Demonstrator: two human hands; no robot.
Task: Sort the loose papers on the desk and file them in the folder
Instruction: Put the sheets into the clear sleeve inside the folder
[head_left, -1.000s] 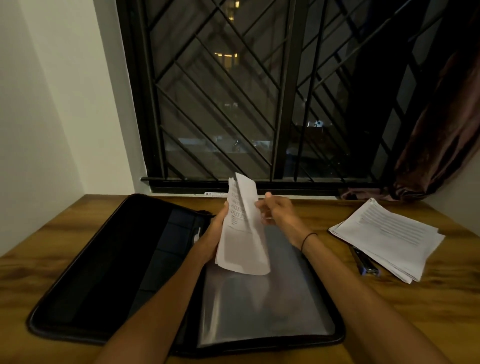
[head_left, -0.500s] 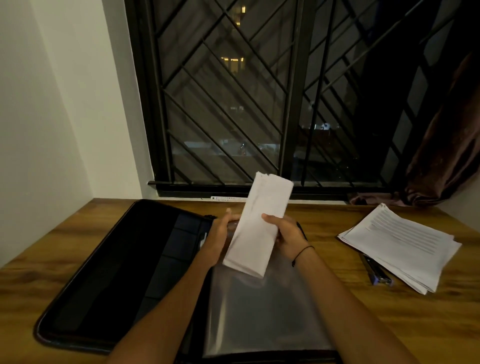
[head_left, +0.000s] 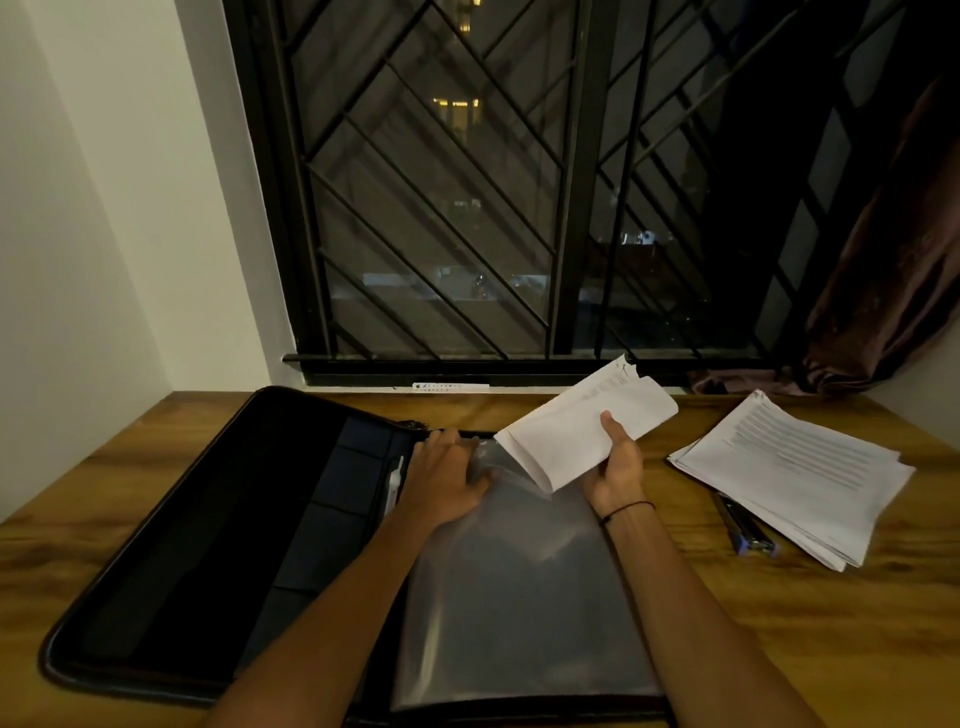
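A black zip folder (head_left: 218, 545) lies open on the wooden desk, with clear plastic sleeves (head_left: 519, 587) on its right half. My right hand (head_left: 615, 462) holds a folded white paper (head_left: 566, 431) tilted above the top of the sleeves. My left hand (head_left: 447, 475) rests on the upper left corner of the top sleeve, fingers pinching its edge. A stack of loose printed papers (head_left: 795, 473) lies on the desk to the right.
A blue and black pen (head_left: 745, 530) lies partly under the paper stack. A barred window (head_left: 467, 208) and sill run along the back. A white wall stands at the left and a dark curtain (head_left: 883, 260) hangs at the right.
My left hand let go of the folded paper and dropped onto the sleeve's top corner. My right hand swung the paper to the right and laid it flatter.
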